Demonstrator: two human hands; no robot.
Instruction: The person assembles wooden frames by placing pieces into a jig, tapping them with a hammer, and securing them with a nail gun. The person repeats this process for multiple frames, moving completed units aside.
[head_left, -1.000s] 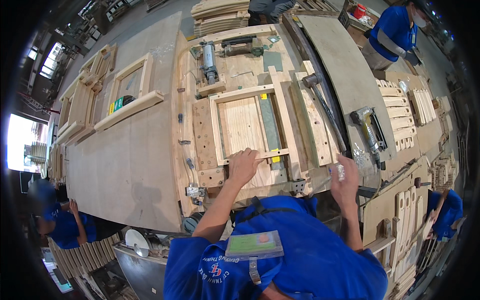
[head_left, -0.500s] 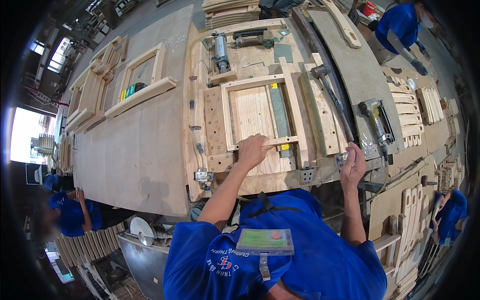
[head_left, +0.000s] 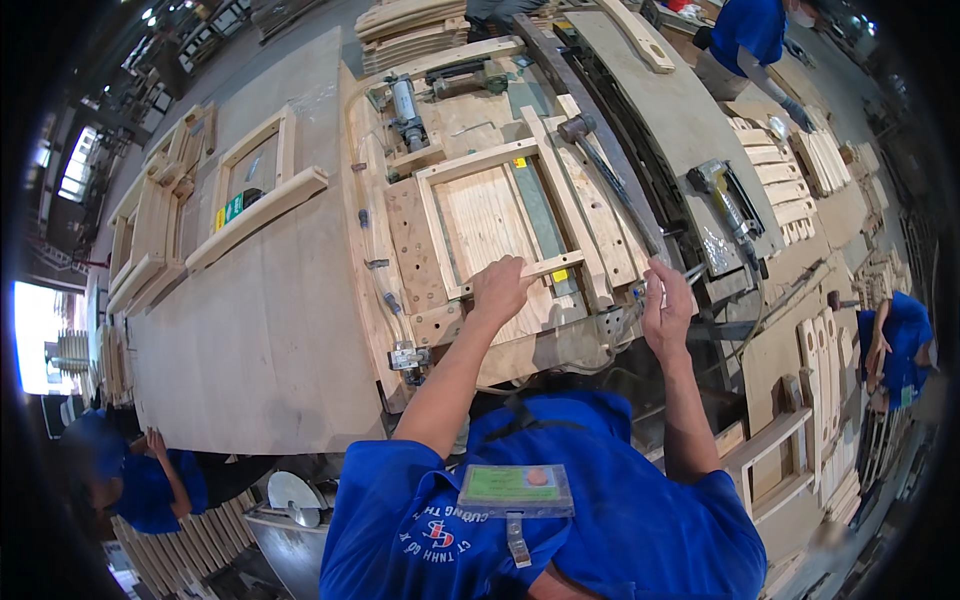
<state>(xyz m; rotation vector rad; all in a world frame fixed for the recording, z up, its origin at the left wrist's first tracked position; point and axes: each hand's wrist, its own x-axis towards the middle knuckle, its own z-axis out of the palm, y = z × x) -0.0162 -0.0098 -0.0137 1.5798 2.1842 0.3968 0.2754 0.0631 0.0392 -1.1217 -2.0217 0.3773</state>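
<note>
A pale wooden frame (head_left: 432, 225) lies flat in a wooden jig (head_left: 408, 240) on the bench. My left hand (head_left: 500, 290) is closed over the frame's near rail, toward its left end. At the jig's near right corner, my right hand (head_left: 668, 312) is raised with its fingers curled. A small blue-and-clear part shows beside those fingers, and a thin silvery point sticks out behind them. What the hand grips is mostly hidden. Just beyond it ends the handle of a hammer (head_left: 577, 128), which lies along the jig's right side.
An air cylinder (head_left: 406, 112) and a nail gun (head_left: 470, 82) lie at the jig's far end. Another nail gun (head_left: 728, 205) rests on the right board. Assembled frames (head_left: 255, 222) stand on the left panel. Co-workers in blue are at the left, far right and right.
The whole view has turned slightly, so the bench sits further left. My left hand stays on the near rail. The fingers of my right hand look more curled, still by the jig's corner.
</note>
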